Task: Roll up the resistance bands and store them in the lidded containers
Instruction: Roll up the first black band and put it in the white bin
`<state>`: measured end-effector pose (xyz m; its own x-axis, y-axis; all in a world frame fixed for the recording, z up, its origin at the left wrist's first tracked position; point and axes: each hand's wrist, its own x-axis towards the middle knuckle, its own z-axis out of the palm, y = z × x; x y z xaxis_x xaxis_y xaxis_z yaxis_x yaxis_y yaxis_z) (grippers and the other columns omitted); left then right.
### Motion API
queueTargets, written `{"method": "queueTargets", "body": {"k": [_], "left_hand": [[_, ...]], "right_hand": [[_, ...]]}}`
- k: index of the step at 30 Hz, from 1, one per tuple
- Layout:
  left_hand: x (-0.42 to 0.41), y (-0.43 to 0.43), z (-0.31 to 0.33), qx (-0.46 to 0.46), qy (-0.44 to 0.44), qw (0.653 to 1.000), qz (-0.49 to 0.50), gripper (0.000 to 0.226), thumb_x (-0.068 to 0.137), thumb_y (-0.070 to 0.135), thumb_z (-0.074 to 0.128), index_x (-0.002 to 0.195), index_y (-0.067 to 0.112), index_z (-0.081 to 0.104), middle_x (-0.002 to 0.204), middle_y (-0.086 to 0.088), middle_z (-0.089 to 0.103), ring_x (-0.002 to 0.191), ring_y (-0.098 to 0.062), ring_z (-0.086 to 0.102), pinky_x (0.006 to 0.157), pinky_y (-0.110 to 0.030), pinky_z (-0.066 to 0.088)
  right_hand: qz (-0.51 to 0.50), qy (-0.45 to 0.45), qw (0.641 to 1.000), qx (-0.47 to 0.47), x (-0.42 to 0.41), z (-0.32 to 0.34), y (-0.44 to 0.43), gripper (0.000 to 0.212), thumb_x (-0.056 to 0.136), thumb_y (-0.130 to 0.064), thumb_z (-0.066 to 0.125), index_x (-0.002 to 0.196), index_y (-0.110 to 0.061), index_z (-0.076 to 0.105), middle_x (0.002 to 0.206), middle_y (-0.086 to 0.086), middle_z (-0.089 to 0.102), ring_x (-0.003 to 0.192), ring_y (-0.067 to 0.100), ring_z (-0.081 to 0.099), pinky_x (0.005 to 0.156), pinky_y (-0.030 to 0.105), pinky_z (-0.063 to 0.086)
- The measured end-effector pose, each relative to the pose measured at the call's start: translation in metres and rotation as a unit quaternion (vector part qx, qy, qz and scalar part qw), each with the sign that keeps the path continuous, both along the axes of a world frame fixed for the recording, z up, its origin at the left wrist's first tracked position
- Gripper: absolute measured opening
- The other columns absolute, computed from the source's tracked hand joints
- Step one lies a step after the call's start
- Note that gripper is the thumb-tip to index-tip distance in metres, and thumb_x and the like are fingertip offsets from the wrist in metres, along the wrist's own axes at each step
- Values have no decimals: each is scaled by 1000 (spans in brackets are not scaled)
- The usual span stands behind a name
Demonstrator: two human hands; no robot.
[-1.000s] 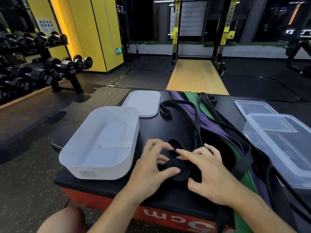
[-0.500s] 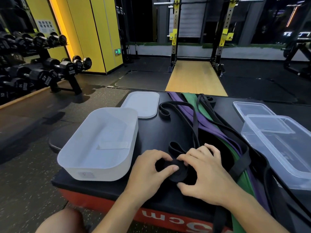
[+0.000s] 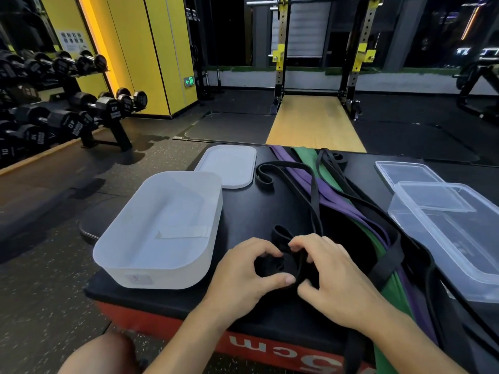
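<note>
Near the black padded platform's [image 3: 243, 209] front edge, left hand [image 3: 243, 276] and right hand [image 3: 332, 282] are pinching the half-rolled black rubber resistance band [image 3: 283, 265], fingers curled round its coil; it looks light, floppy, likely springing loose unless squeezed across the rim.

A gym: a dumbbell rack [image 3: 81, 114] stands at ten o'clock, a squat rack [image 3: 279, 55] over a wooden lifting platform [image 3: 313, 122] at twelve, on rubber flooring [image 3: 54, 265].

Left hand [image 3: 243, 276] and right hand [image 3: 332, 279] pinch a rolled black band [image 3: 280, 265] beside the white container [image 3: 162, 228].
</note>
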<state>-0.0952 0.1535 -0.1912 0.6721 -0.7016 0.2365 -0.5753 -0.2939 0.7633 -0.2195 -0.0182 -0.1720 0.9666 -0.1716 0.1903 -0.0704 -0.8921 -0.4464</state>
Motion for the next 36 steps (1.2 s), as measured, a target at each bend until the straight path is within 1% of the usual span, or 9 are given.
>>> {"method": "queueTargets", "body": {"k": [4,8,11,17,21,26,28,31,36], "left_hand": [[1,1,0,1,15,1000,-13,38,73,52,88,106,40,72,112,29,68,111,4,62,98,-29,50],[0,2,1,-5,16,1000,-12,36,74,46,90,105,39,73,112,27,68,112,4,62,98,-26,49],[0,1,1,-5,14,1000,-16,35,75,45,89,106,39,73,112,26,67,113,3,61,97,-23,48],[2,1,0,-5,4,1000,-22,35,76,49,87,106,39,73,112,25,67,114,3,60,98,-24,47],[1,1,0,-2,5,1000,-22,35,75,50,87,106,39,73,113,25,67,114,3,60,99,-23,47],[2,2,2,0,7,1000,-25,35,76,48,88,107,39,74,113,27,66,115,4,59,101,-21,46],[1,2,2,1,4,1000,-26,35,76,48,88,107,39,74,113,28,66,115,5,59,101,-21,46],[1,1,2,1,2,1000,-25,36,75,49,88,107,39,74,114,28,66,115,5,60,101,-20,45],[2,1,2,2,2,1000,-24,36,75,49,88,107,40,75,115,30,66,117,7,59,101,-18,44]], "right_hand": [[-28,-36,999,-18,-1,-7,-1,50,76,-37,69,122,-45,50,124,-25,34,110,9,48,92,27,44],[-48,-42,995,-72,-2,-2,2,27,73,-44,61,98,-42,49,89,-21,43,84,6,49,76,25,37],[-76,-5,995,-65,-3,1,4,26,77,-41,63,96,-39,47,74,-13,50,76,5,52,65,20,40],[-126,21,990,-66,2,1,4,38,85,-37,61,122,-43,61,79,-18,46,87,6,54,74,27,47],[-150,12,984,-94,3,-2,0,29,85,-41,60,113,-39,59,92,-22,48,97,4,48,74,23,40],[-45,9,999,-18,5,-4,-1,58,86,-40,40,142,-36,57,132,-28,55,128,-8,40,109,21,31],[-60,-14,998,-20,5,-8,-2,57,90,-49,32,137,-36,62,124,-26,52,119,-2,44,106,27,38],[-113,-56,992,-14,7,-11,-7,40,99,-51,44,121,-34,72,101,-21,47,99,2,46,89,29,47],[-43,-38,998,5,8,-12,-6,38,104,-32,51,141,-37,58,114,-26,60,110,-1,51,100,29,46]]}}
